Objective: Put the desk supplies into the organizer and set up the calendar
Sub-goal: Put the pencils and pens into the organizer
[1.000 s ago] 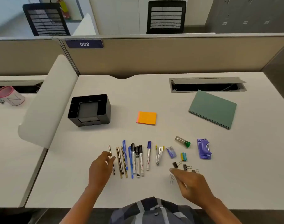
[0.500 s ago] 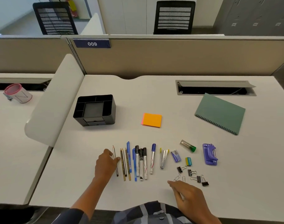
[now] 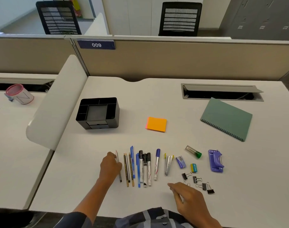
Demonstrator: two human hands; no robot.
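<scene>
A black organizer [image 3: 113, 118] stands at the desk's back left with its compartments bare. An orange sticky-note pad [image 3: 157, 124] lies mid-desk, and a green spiral calendar [image 3: 226, 118] lies flat at the right. Near me is a row of pencils, pens and markers [image 3: 144, 167], then a small stapler [image 3: 168, 163], staple box [image 3: 180, 162], eraser [image 3: 194, 167], lead tube [image 3: 193, 151], purple hole punch [image 3: 215, 160] and several binder clips [image 3: 203, 185]. My left hand [image 3: 110, 167] pinches the leftmost pencil [image 3: 117, 156], which still lies on the desk. My right hand [image 3: 189, 198] hovers with its fingers apart, just left of the clips.
A white curved divider [image 3: 58, 102] bounds the desk on the left; beyond it a pink-rimmed cup [image 3: 19, 94] stands on the neighbouring desk. An open cable tray [image 3: 222, 92] sits at the back right. A beige partition [image 3: 173, 60] closes off the far side.
My right hand has drawn back toward me, uncovering the binder clips. My left hand has stayed on the leftmost pencil.
</scene>
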